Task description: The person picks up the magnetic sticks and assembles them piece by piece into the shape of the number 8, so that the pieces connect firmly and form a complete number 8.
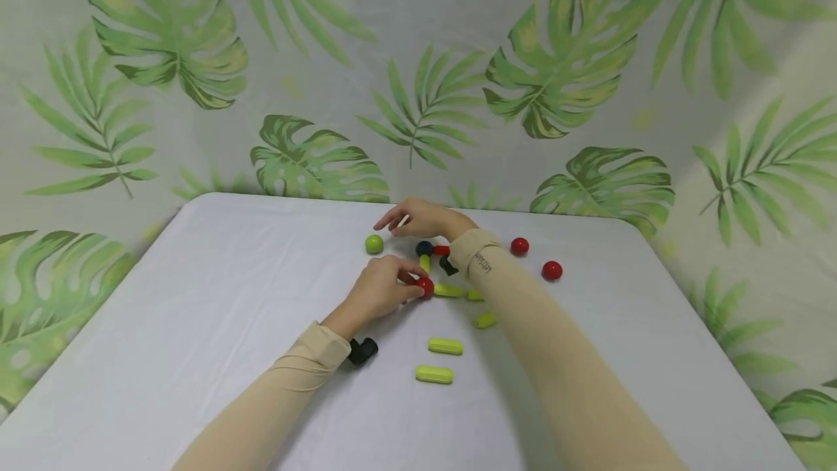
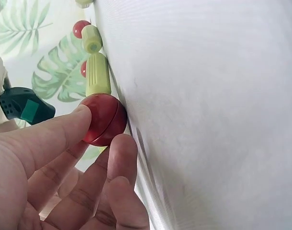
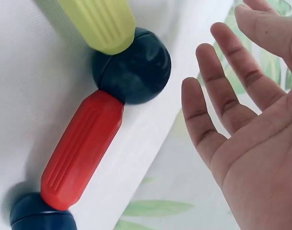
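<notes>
Left hand (image 1: 378, 288) is pinching a glossy red ball (image 1: 427, 286) mid-desk (image 1: 216, 296), toward the far edge; right hand (image 1: 423, 219) hovers nearer that edge, fingers loose, holding nothing. I'd pinch lightly, ball square to the yellow-green stick (image 1: 448, 290). Ball's smooth and round, stick's grooved, probably hard plastic.

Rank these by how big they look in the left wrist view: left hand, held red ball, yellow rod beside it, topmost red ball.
1. Left hand
2. Held red ball
3. Yellow rod
4. Topmost red ball
The last is farther off and partly hidden, so true sizes are unsure.
</notes>
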Available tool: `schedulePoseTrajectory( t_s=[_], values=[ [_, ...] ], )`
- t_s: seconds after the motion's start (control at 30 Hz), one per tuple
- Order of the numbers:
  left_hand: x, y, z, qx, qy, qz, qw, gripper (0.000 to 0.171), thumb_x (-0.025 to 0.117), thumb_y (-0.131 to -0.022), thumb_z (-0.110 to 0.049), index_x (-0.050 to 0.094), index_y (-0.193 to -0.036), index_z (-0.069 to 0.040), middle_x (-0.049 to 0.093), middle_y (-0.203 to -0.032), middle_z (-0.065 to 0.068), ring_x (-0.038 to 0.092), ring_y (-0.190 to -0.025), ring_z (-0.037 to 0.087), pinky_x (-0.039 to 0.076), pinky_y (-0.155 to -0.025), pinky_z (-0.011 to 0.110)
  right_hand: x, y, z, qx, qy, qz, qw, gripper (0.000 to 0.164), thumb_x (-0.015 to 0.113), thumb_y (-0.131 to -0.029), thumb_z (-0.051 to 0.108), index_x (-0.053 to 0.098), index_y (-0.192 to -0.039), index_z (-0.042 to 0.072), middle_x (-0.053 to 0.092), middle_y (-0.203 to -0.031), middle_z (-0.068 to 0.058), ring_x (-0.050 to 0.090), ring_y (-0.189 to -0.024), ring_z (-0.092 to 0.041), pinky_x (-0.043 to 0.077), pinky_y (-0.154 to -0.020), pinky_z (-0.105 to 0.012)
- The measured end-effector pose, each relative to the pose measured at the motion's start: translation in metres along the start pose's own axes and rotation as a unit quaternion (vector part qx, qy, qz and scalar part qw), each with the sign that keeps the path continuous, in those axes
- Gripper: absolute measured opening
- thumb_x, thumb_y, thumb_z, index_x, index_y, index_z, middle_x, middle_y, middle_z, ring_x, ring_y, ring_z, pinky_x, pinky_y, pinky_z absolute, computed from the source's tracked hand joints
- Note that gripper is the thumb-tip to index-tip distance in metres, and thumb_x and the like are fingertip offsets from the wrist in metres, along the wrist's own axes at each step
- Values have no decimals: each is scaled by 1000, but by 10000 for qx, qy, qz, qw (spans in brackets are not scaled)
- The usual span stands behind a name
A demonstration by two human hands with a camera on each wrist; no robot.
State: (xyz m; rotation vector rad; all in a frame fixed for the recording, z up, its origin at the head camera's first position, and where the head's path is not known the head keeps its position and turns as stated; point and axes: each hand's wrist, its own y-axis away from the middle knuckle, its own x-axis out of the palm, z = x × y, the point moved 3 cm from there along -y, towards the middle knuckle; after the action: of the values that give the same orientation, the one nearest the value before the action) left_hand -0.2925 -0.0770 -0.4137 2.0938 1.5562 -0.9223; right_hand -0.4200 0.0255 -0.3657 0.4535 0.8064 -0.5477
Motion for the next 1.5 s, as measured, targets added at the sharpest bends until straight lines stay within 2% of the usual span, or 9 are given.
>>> schedulePoseTrajectory(
  t_s=[0.2,0.4,0.6,0.8,1.1,1.3,1.5],
  values=[
    [-1,0,-2,18,63,-30,10000,20,84,-93,-14,84,-113,-15,84,-95,5,74,-66,11,53,-60,23,5,-7,5,89,66,128,9999,41,62,-107,5,67,-146,13,62,-152,-17,58,-142,-32,50,-117,-41],
    [-1,-2,-3,37,-52,-74,10000,24,84,-93,-16,83,-116,-13,84,-95,5,70,-64,5,53,-61,22,9,-10,13,125,244,375,9989,40,63,-107,5,67,-146,11,63,-151,-15,58,-143,-32,51,-117,-39],
    [-1,-4,-3,110,-51,-124,9998,25,84,-92,-16,83,-117,-12,84,-95,5,69,-64,5,52,-60,22,8,-9,20,202,500,398,9978,35,67,-105,5,72,-139,10,69,-142,-14,63,-135,-31,52,-114,-40],
    [3,-1,1,-18,40,-82,10000,24,84,-92,-16,84,-116,-13,84,-94,4,68,-65,5,51,-58,23,12,-7,18,406,702,427,9958,31,70,-101,5,75,-131,10,70,-137,-15,65,-130,-30,51,-113,-42],
    [3,1,2,-98,60,-61,9999,23,83,-93,-16,84,-117,-14,84,-96,5,69,-65,7,51,-58,23,14,-3,14,562,1049,339,9923,29,72,-101,6,76,-129,11,70,-137,-15,64,-129,-30,53,-111,-43],
    [2,1,3,-134,100,-51,9998,24,84,-93,-17,83,-117,-14,84,-96,4,71,-69,7,52,-60,23,12,0,10,654,1019,235,9924,30,72,-102,11,74,-132,12,68,-140,-15,64,-131,-31,53,-111,-44],
    [1,0,6,-73,196,-115,9997,24,85,-91,-16,84,-115,-14,84,-94,3,71,-79,7,51,-66,24,-1,11,8,651,763,-47,9949,31,72,-104,15,72,-135,12,67,-142,-15,63,-134,-31,54,-110,-44]
  ],
)
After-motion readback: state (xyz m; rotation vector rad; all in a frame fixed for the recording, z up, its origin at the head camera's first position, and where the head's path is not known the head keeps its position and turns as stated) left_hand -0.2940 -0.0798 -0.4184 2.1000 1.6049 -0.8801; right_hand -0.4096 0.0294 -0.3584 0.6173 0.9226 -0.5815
